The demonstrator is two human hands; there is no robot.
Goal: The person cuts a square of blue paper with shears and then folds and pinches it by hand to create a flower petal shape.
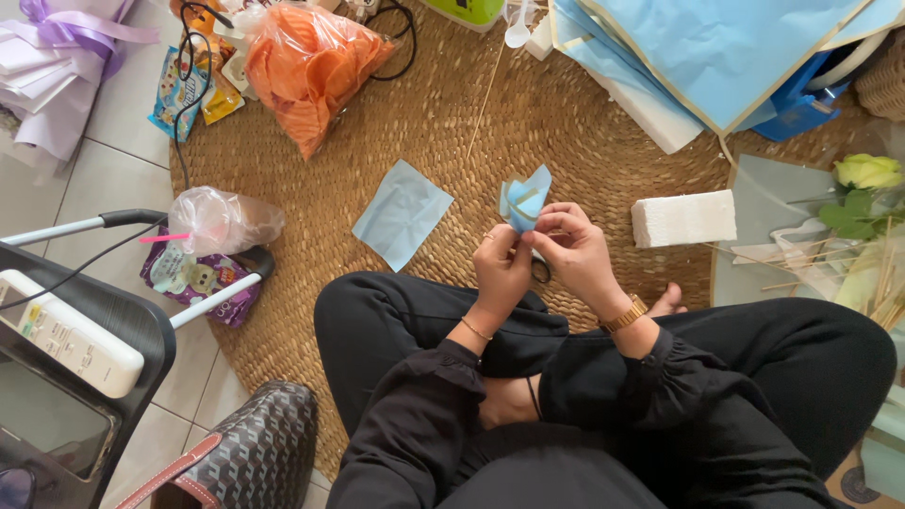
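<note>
I sit cross-legged on a round woven mat [528, 123]. Both hands meet over my knees. My left hand [501, 269] and my right hand [575, 253] together pinch the base of a small folded light-blue paper flower [525, 198], whose petals point up and away from me. A loose square of the same light-blue paper [402, 213] lies flat on the mat just left of my hands. A thin wooden skewer [485, 102] lies on the mat farther off.
A white foam block [683, 219] lies to the right, beside skewers and a pale yellow rose [867, 172]. Blue paper sheets [716, 47] lie at top right, an orange-filled plastic bag [306, 61] at top left. Snack packets, a bag and a black cart stand left.
</note>
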